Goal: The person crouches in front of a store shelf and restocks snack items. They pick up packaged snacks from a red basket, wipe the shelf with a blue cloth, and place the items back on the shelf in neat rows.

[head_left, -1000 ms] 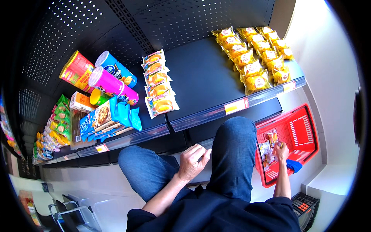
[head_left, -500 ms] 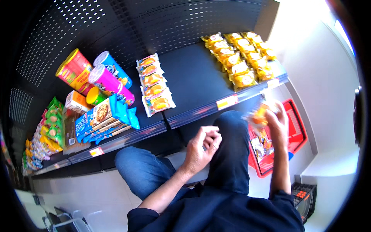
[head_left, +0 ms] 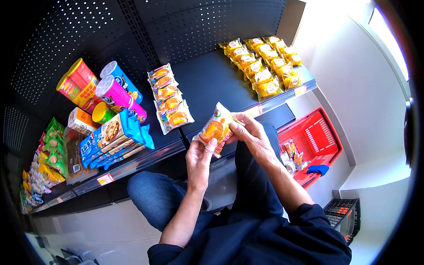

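Between my two hands, above my knees and in front of the shelf edge, is a packaged bread snack [head_left: 214, 130] in a white and orange wrapper. My left hand [head_left: 198, 161] pinches its lower end, thumb on the front. The fingers of my right hand [head_left: 251, 134] close on its right side. Just beyond it on the shelf [head_left: 207, 84], a row of matching packets [head_left: 168, 92] runs front to back. Farther right stand several rows of yellow wrapped cakes [head_left: 263, 82].
A red basket [head_left: 329, 126] holding several small packets sits on the floor at right. Canisters [head_left: 117, 92], blue cookie bags [head_left: 112, 137] and green and yellow snack bags [head_left: 53, 154] fill the shelf's left. A black crate [head_left: 346, 216] stands at the lower right.
My right hand has moved left from above the red basket, bringing the packet in front of me. My left hand, empty before, has come forward and taken hold of its lower end.
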Demonstrator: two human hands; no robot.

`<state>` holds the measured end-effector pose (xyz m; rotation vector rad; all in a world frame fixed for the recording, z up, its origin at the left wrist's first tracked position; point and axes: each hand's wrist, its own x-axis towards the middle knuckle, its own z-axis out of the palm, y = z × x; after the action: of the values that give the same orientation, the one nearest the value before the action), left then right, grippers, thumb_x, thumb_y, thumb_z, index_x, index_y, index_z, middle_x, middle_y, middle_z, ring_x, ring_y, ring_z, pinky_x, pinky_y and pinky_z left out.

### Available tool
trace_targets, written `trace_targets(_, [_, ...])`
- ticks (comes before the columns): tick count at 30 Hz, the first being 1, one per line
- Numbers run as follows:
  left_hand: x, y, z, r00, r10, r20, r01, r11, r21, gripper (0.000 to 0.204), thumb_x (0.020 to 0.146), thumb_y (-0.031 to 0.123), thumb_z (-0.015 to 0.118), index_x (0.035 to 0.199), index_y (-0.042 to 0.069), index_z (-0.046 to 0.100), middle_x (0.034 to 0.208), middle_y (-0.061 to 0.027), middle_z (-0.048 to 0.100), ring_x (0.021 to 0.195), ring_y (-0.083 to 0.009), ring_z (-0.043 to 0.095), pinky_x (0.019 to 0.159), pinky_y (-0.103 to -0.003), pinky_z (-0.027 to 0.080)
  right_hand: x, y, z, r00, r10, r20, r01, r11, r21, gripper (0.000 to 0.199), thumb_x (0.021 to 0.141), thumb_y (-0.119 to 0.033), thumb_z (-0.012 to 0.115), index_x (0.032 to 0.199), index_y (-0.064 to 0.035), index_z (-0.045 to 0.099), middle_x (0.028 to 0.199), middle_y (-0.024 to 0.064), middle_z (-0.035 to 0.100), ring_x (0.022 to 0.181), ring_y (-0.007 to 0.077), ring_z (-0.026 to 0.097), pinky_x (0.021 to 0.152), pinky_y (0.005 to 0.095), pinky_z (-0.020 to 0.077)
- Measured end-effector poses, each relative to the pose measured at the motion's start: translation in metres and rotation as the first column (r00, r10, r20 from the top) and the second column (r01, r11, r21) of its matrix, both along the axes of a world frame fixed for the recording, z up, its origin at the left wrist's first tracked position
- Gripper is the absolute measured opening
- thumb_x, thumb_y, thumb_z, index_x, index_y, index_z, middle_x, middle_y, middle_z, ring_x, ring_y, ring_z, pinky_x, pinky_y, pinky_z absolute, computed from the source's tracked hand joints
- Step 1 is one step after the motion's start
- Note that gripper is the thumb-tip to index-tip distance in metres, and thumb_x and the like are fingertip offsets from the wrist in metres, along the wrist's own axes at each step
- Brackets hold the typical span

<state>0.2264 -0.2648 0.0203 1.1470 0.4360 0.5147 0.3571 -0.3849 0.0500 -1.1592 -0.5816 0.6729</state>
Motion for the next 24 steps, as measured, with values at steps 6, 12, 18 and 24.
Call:
trace_targets(6, [-0.004,-0.001,-0.002,0.994,0.031,0.103,-0.006,0.971,-0.238,0.040,0.099,0.029,0.066,0.130,0.006,0.055,0.116,-0.0066,0.063,0.105,-0.0115,0.064,0.087,-0.029,0.055,-0.018,0.005,-0.005,1.000,-0.013,-0.017,0.013,0.999,0.034,0.043,0.098,-0.024,0.069,0.131,-0.0002,0.054,0.119,0.0113,0.065,0.112,0.0155,0.062,0.096,0.0315,0.0527])
trace_targets(12, [-0.010,-0.009,0.006,0.998,0.026,0.054,-0.024,0.999,-0.040,0.040,0.095,0.021,0.073,0.123,0.003,0.052,0.115,-0.0095,0.062,0.100,-0.0129,0.064,0.092,-0.028,0.055,-0.027,0.006,-0.015,1.000,0.014,0.019,-0.014,0.999,-0.046,0.049,0.094,-0.030,0.074,0.129,-0.0004,0.055,0.114,0.0076,0.065,0.107,0.0129,0.062,0.096,0.0294,0.0515])
trace_targets(18, [-0.019,0.026,0.022,0.984,0.160,0.078,-0.178,0.876,0.448,0.048,0.094,0.026,0.074,0.133,0.002,0.059,0.120,-0.0098,0.064,0.107,-0.0137,0.060,0.089,-0.029,0.050,-0.013,-0.011,0.012,0.933,0.240,0.270,-0.160,0.945,-0.287,0.052,0.091,-0.029,0.077,0.131,0.0000,0.060,0.113,0.0082,0.067,0.104,0.0149,0.065,0.095,0.0309,0.0536])
trace_targets(24, [-0.026,0.031,0.028,0.989,0.150,-0.013,-0.137,0.932,0.334,0.015,0.097,0.015,0.071,0.105,0.003,0.072,0.097,-0.0027,0.071,0.090,-0.0053,0.062,0.084,-0.021,0.049,-0.013,-0.007,0.020,0.923,0.241,0.300,-0.128,0.928,-0.350,0.052,0.086,-0.017,0.082,0.130,-0.0010,0.060,0.104,0.0108,0.068,0.097,0.0161,0.066,0.086,0.0310,0.0551])
